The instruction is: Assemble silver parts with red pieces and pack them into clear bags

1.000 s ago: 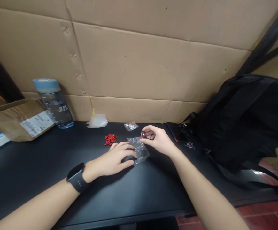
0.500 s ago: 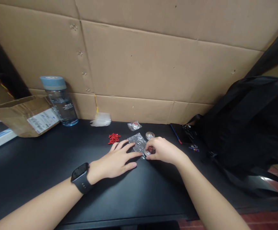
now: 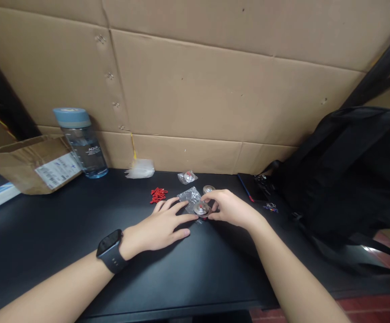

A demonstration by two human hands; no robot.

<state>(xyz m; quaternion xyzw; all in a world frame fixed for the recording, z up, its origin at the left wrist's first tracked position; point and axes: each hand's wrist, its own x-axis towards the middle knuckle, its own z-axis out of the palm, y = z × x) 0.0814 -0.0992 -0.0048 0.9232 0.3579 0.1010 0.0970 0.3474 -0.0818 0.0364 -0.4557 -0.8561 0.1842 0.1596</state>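
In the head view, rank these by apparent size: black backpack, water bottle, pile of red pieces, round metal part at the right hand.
1. black backpack
2. water bottle
3. pile of red pieces and round metal part look alike; the right hand partly hides the part, so no ranking.

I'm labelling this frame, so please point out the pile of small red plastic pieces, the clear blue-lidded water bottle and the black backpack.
pile of small red plastic pieces (image 3: 158,195): head view, middle of pile.
clear blue-lidded water bottle (image 3: 87,150): head view, clear body.
black backpack (image 3: 346,170): head view, front fabric.
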